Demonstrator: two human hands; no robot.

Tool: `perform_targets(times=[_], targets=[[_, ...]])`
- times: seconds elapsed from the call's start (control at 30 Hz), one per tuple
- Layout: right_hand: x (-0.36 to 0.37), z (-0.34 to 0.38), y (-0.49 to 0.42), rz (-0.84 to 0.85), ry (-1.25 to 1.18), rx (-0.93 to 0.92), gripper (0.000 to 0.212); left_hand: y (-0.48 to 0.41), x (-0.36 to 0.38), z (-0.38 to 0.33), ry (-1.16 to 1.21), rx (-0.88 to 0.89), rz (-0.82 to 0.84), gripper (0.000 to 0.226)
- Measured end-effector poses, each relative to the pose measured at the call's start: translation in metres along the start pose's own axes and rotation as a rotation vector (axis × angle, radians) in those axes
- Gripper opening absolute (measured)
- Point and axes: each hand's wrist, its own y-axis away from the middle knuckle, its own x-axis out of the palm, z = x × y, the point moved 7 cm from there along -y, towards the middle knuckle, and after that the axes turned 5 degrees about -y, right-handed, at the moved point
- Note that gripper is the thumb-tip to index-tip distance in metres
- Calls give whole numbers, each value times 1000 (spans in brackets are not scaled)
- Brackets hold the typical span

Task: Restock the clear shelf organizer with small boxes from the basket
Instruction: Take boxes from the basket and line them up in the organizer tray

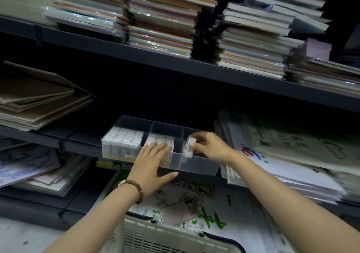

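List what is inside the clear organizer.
Small boxes fill the organizer's left compartment; more in the middle, partly under the left hand. The right hand holds one box, covering the right compartment.

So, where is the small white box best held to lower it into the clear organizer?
Pinch the small white box by its upper part, from above, as the right hand does: it stands upright, and the walls of the clear plastic organizer would block fingers lower down.
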Motion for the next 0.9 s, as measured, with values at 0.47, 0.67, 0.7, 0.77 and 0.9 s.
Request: perform_targets(times=[0.47,0.67,0.7,0.77,0.9], targets=[[43,-17,27,-177,493,-153,58,2,5,0,-108,32,12,82],[42,-17,29,-212,747,-248,59,2,9,1,-151,42,1,83],[42,-18,28,-197,744,-240,60,2,9,1,-158,46,4,83],[42,-19,27,-168,729,-221,61,2,9,1,-148,55,10,82],[40,-12,36,-142,650,-246,59,8,1,-1,-104,53,-34,74]])
